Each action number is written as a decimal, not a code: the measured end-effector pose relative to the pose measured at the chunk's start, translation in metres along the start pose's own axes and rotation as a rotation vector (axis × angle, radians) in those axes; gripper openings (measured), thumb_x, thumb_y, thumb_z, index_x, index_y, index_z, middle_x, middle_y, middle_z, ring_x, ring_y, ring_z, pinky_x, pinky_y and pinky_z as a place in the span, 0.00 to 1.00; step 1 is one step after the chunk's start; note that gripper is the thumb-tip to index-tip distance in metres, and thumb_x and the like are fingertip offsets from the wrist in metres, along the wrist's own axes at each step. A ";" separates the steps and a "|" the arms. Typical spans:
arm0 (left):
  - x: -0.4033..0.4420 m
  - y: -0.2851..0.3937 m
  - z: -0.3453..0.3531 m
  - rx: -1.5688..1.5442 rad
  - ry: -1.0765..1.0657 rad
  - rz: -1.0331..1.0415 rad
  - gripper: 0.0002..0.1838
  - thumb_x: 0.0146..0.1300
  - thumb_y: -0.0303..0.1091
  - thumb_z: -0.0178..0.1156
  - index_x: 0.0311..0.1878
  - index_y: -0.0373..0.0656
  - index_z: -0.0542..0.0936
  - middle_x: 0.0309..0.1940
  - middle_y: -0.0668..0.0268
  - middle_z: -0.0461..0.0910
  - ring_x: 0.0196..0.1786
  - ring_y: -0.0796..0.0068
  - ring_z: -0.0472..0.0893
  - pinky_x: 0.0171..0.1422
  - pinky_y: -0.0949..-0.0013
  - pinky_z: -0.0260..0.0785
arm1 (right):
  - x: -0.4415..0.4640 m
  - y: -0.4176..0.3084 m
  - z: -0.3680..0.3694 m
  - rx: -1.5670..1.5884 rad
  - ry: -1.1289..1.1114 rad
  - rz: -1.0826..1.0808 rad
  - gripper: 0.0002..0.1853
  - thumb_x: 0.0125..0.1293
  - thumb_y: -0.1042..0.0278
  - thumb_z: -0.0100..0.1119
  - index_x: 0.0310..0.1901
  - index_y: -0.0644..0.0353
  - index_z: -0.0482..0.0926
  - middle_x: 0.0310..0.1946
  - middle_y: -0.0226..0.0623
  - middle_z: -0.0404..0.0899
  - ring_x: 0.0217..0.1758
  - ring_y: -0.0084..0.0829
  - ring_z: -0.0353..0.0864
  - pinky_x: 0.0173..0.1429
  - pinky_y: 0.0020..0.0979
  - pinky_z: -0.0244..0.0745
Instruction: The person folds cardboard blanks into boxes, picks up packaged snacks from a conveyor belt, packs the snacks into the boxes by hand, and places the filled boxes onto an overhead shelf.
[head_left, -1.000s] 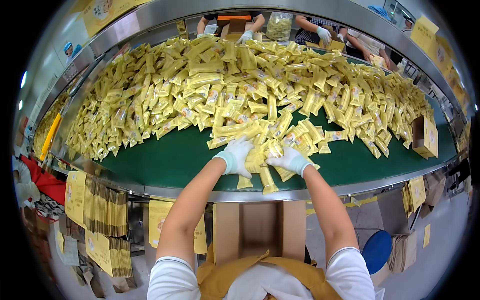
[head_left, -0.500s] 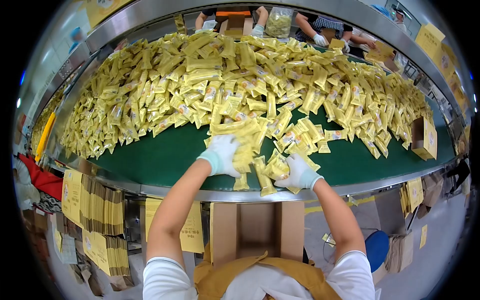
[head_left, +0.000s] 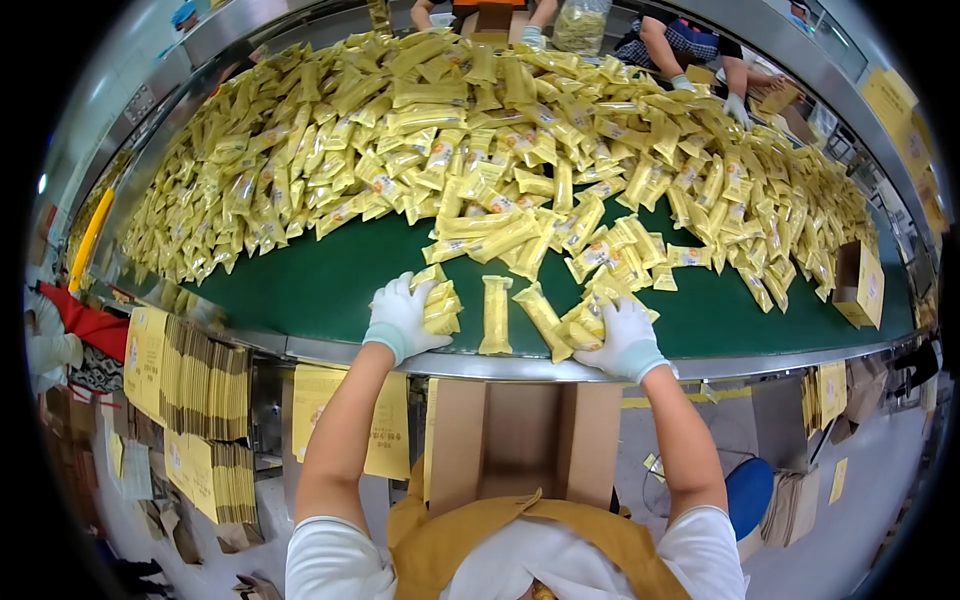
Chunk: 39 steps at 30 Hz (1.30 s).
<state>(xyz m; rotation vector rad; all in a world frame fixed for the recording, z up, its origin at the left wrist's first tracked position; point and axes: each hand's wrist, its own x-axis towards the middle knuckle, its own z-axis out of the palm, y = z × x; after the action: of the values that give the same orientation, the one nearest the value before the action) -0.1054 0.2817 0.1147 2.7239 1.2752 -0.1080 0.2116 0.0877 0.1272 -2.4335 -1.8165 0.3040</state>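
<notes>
My left hand [head_left: 405,318], in a white glove, curls round a small bunch of yellow wrapped snack packets [head_left: 441,302] near the belt's front edge. Over to the right, my gloved right hand [head_left: 622,340] has its fingers closed on another bunch of packets [head_left: 583,326]. Between the hands, one loose packet [head_left: 496,315] lies upright on the green belt [head_left: 330,290], and a second packet [head_left: 541,318] lies slanted against the right bunch. An open cardboard box [head_left: 455,440] stands below the belt's metal edge, in front of my body.
A large heap of packets [head_left: 330,150] covers the belt's far side. Stacks of flat cartons [head_left: 200,390] stand at lower left. A small open carton [head_left: 868,285] sits on the belt at right. A blue stool [head_left: 750,498] is at lower right. Co-workers' gloved hands [head_left: 737,108] show across the belt.
My left hand has moved left with a bunch of packets, away from the loose ones. My right hand has shifted slightly right, still on its bunch. The camera view has tilted a little.
</notes>
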 end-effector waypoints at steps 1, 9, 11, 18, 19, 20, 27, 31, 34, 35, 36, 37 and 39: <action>0.000 0.001 -0.001 0.010 -0.012 -0.004 0.54 0.41 0.65 0.75 0.71 0.49 0.68 0.70 0.46 0.64 0.71 0.45 0.66 0.75 0.48 0.57 | 0.000 -0.001 -0.002 0.034 -0.057 0.045 0.42 0.45 0.37 0.73 0.56 0.62 0.79 0.51 0.52 0.76 0.58 0.51 0.76 0.63 0.46 0.71; -0.001 0.003 0.001 0.069 -0.036 -0.015 0.61 0.43 0.68 0.73 0.77 0.49 0.60 0.69 0.47 0.66 0.70 0.48 0.67 0.73 0.50 0.58 | -0.022 0.023 0.021 -0.044 0.043 0.230 0.52 0.42 0.39 0.75 0.68 0.63 0.69 0.50 0.55 0.74 0.55 0.52 0.76 0.61 0.46 0.72; -0.001 0.007 0.000 0.111 -0.026 -0.020 0.65 0.44 0.69 0.72 0.80 0.47 0.53 0.68 0.47 0.66 0.70 0.49 0.68 0.72 0.50 0.60 | -0.028 0.027 0.018 -0.064 0.071 0.105 0.59 0.43 0.40 0.75 0.74 0.65 0.59 0.51 0.56 0.74 0.55 0.52 0.76 0.61 0.48 0.72; 0.008 0.011 -0.008 0.062 -0.093 -0.105 0.71 0.43 0.69 0.73 0.81 0.36 0.47 0.62 0.52 0.71 0.65 0.53 0.73 0.69 0.55 0.66 | -0.030 0.038 0.018 0.006 0.073 0.081 0.63 0.45 0.40 0.75 0.77 0.66 0.51 0.55 0.58 0.73 0.58 0.55 0.75 0.65 0.47 0.71; 0.005 0.010 -0.005 0.046 -0.051 -0.103 0.71 0.42 0.67 0.74 0.80 0.37 0.47 0.62 0.52 0.71 0.65 0.54 0.73 0.69 0.55 0.66 | -0.032 0.044 0.023 0.038 0.131 0.045 0.64 0.45 0.41 0.75 0.77 0.67 0.51 0.56 0.58 0.73 0.59 0.55 0.74 0.65 0.47 0.70; 0.004 0.008 0.002 0.030 -0.007 -0.103 0.71 0.42 0.66 0.75 0.80 0.37 0.48 0.62 0.52 0.71 0.65 0.54 0.73 0.68 0.55 0.66 | -0.036 0.050 0.026 0.112 0.196 0.025 0.64 0.44 0.44 0.77 0.76 0.70 0.50 0.56 0.58 0.72 0.60 0.55 0.73 0.66 0.47 0.70; -0.018 -0.029 0.042 -0.623 0.577 -0.048 0.60 0.45 0.43 0.81 0.78 0.35 0.55 0.60 0.48 0.74 0.60 0.52 0.77 0.68 0.53 0.70 | -0.093 0.030 -0.026 0.364 0.451 -0.109 0.66 0.41 0.52 0.81 0.75 0.74 0.48 0.59 0.60 0.68 0.62 0.57 0.71 0.68 0.46 0.68; -0.056 -0.035 0.027 -1.889 0.179 -0.065 0.42 0.68 0.49 0.63 0.77 0.39 0.58 0.59 0.50 0.76 0.58 0.54 0.80 0.66 0.50 0.74 | -0.124 -0.005 -0.075 0.748 0.147 -0.284 0.66 0.42 0.55 0.82 0.77 0.74 0.48 0.61 0.57 0.68 0.66 0.51 0.71 0.73 0.41 0.65; -0.094 0.016 -0.008 -2.172 0.096 0.205 0.51 0.65 0.72 0.54 0.79 0.43 0.56 0.70 0.52 0.69 0.69 0.50 0.73 0.72 0.46 0.69 | -0.124 -0.036 -0.089 0.721 -0.122 -0.577 0.66 0.45 0.55 0.81 0.78 0.72 0.47 0.62 0.56 0.68 0.65 0.49 0.71 0.72 0.37 0.65; -0.104 0.036 -0.027 -2.168 0.102 0.217 0.55 0.61 0.74 0.58 0.79 0.43 0.55 0.71 0.53 0.67 0.70 0.51 0.71 0.74 0.47 0.67 | -0.120 -0.049 -0.091 0.720 -0.199 -0.674 0.66 0.45 0.54 0.82 0.78 0.72 0.47 0.62 0.55 0.68 0.66 0.48 0.71 0.71 0.37 0.66; -0.110 0.050 -0.037 -2.151 0.085 0.245 0.59 0.57 0.75 0.61 0.79 0.42 0.54 0.70 0.54 0.67 0.70 0.53 0.71 0.74 0.48 0.67 | -0.117 -0.058 -0.092 0.814 -0.424 -0.604 0.65 0.46 0.53 0.82 0.78 0.71 0.47 0.64 0.55 0.67 0.67 0.49 0.70 0.71 0.38 0.66; -0.114 0.060 -0.045 -2.137 0.069 0.271 0.63 0.53 0.77 0.64 0.80 0.42 0.53 0.69 0.55 0.67 0.70 0.54 0.71 0.74 0.49 0.67 | -0.114 -0.066 -0.086 0.814 -0.379 -0.659 0.65 0.46 0.54 0.82 0.78 0.71 0.48 0.64 0.55 0.67 0.67 0.49 0.70 0.71 0.38 0.66; -0.121 0.077 -0.060 -2.163 0.059 0.280 0.71 0.43 0.77 0.71 0.80 0.42 0.50 0.66 0.58 0.69 0.67 0.56 0.72 0.73 0.51 0.68 | -0.108 -0.075 -0.074 0.807 -0.289 -0.772 0.64 0.46 0.55 0.81 0.78 0.71 0.48 0.63 0.55 0.67 0.66 0.49 0.70 0.71 0.37 0.65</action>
<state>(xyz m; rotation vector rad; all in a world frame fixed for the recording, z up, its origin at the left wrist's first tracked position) -0.1236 0.1501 0.1957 0.8691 0.2673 0.8194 0.1268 0.0095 0.2251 -1.1171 -2.0133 1.0709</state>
